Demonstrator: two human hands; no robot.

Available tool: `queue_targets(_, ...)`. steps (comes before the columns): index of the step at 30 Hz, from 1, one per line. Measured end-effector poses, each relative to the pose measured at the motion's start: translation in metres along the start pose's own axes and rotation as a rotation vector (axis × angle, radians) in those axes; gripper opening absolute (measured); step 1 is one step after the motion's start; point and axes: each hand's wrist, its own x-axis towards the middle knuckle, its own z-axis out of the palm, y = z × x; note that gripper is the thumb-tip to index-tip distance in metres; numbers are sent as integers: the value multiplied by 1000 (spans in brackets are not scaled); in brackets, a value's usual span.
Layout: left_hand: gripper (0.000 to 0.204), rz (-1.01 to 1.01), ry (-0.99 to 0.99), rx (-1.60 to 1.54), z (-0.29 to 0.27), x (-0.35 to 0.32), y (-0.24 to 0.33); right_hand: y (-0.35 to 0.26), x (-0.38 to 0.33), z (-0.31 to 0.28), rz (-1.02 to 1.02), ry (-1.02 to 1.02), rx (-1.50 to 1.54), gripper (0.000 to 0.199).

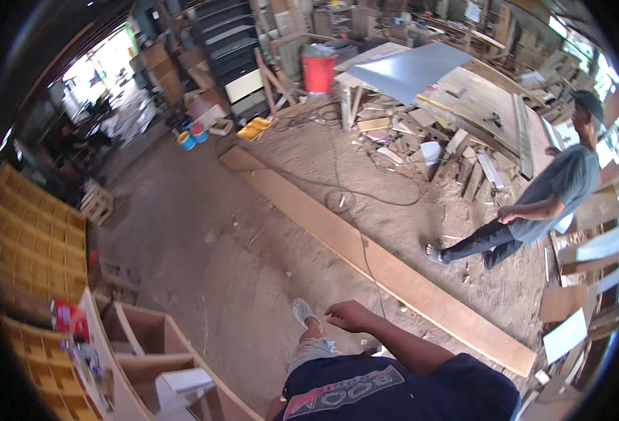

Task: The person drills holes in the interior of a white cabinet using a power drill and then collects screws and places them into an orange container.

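My right hand [351, 316] hangs in front of my dark shirt, above the dirt floor. Its fingers are loosely bent and a little apart, and nothing shows between them. A long brown wooden board [365, 256] lies slantwise on the floor beyond this hand, apart from it. Across the board runs a thin dark cable [342, 201], which passes out of sight behind my right arm. Only a sliver of skin shows at my left side by the lower edge, and my left hand is not visible. One of my feet, in a light clog [300, 313], is forward.
Another person [558, 186] stands at the right, near a worktable [478, 105] bearing a grey sheet [414, 72]. Wood offcuts [407, 130] lie heaped below it. An open wooden cabinet frame [158, 358] stands at the lower left. Farther back is a red bin [318, 74].
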Motion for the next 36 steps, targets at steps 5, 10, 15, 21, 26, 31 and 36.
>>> queue_targets(5,42,78,-86,115,-96,138,93,53,111,-52,144,183,-32,33)
queue_targets(10,43,308,-90,479,-254,313,251,23,222,-139,225,310,37,31)
queue_targets(15,47,276,210,349,-368,422,526,48,313,-216,247,465,167,35)
queue_targets(21,30,545,170,-10,-403,509,756,122,480,-320,228,375,92,29)
queue_targets(26,30,341,-47,223,-415,582,794,118,663,-469,113,332,111,30)
queue_targets(31,34,299,-116,446,-453,599,799,103,797,-594,92,336,57,30)
queue_targets(36,33,177,-135,355,-490,660,862,132,914,-661,76,372,104,29)
